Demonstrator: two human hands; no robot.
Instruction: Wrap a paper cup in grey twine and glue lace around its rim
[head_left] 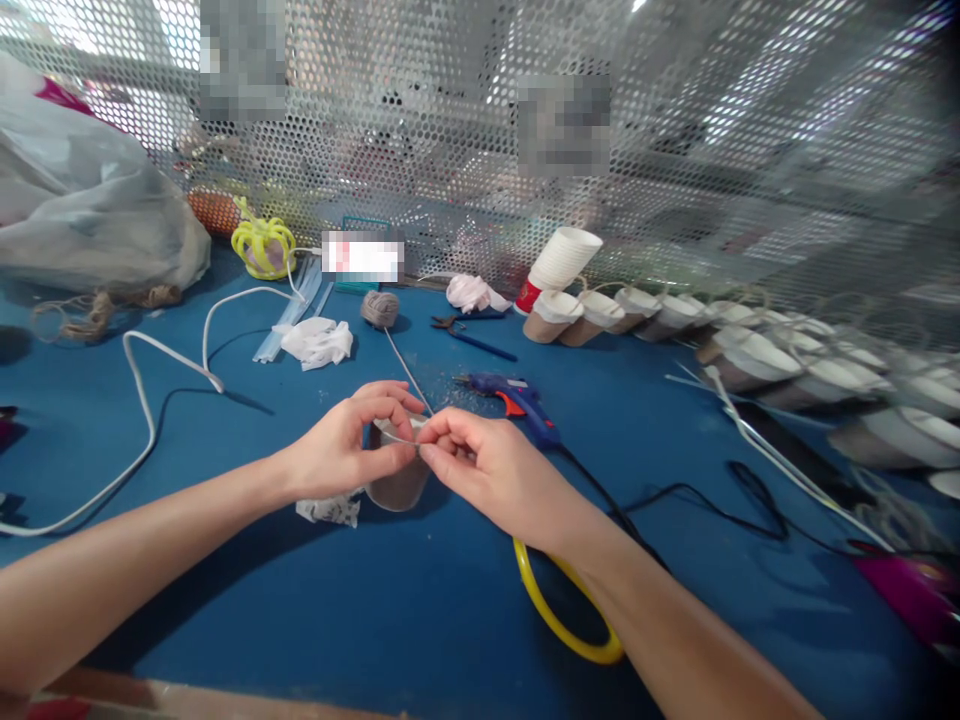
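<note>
My left hand (360, 435) and my right hand (491, 460) meet over a small brown cup (397, 492) with a pale rim. Each is closed in a pinch on a thin grey strand of yarn (406, 365), which crosses the top of the cup. From there the strand leads back to a grey ball of yarn (380, 310). The fingers hide part of the rim. A crumpled, patterned scrap (330, 510) lies left of the cup. Just beyond my right hand is a blue glue gun (517, 395) with an orange trigger.
Several similar cups (757, 350) stand on the right, beside stacked white paper cups (566, 258). Pliers (480, 335), white crumpled paper (319, 342) and glue sticks (277, 325) lie farther back. A yellow loop (540, 610) shows under my right forearm. A white cord (142, 400) winds across the left.
</note>
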